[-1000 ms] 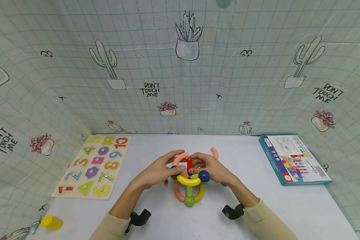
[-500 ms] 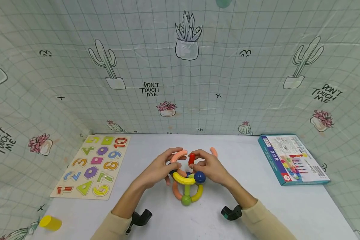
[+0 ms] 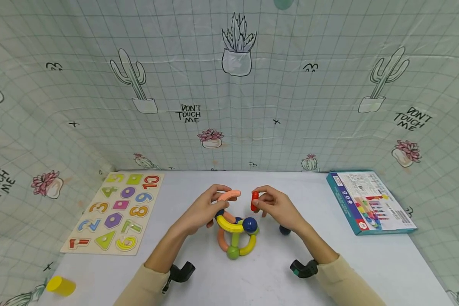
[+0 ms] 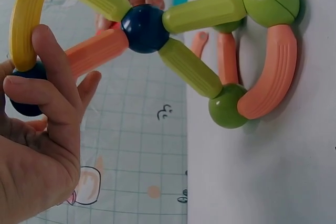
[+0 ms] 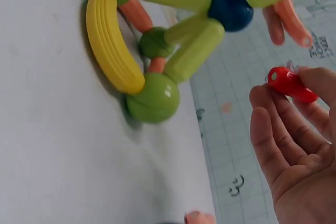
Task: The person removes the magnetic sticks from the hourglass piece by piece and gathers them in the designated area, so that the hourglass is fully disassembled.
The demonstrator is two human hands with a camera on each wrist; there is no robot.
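Observation:
A toy built of magnetic balls and rods stands on the table, with a green ball (image 3: 233, 253) at its near foot and a yellow curved rod (image 3: 229, 226) across its top. My left hand (image 3: 202, 211) grips its upper left part, fingers around a dark blue ball (image 4: 26, 90). An orange curved rod (image 3: 229, 195) rises from that grip, its far end free. To the right of the toy, my right hand (image 3: 281, 207) pinches a short red rod (image 3: 254, 201) between thumb and fingers, apart from the toy. A blue centre ball (image 5: 231, 9) joins several light green rods.
A loose dark blue ball (image 3: 284, 230) lies under my right wrist. Farther right is a flat toy box (image 3: 378, 204). At left lie a number-and-shape puzzle board (image 3: 139, 227) and a yellow cylinder (image 3: 61, 286). A patterned cloth (image 3: 252, 140) hangs behind the table.
My right hand has drawn the red rod up and to the right, away from the toy. My left hand keeps its grip and has shifted slightly left, with the toy's top tilting along.

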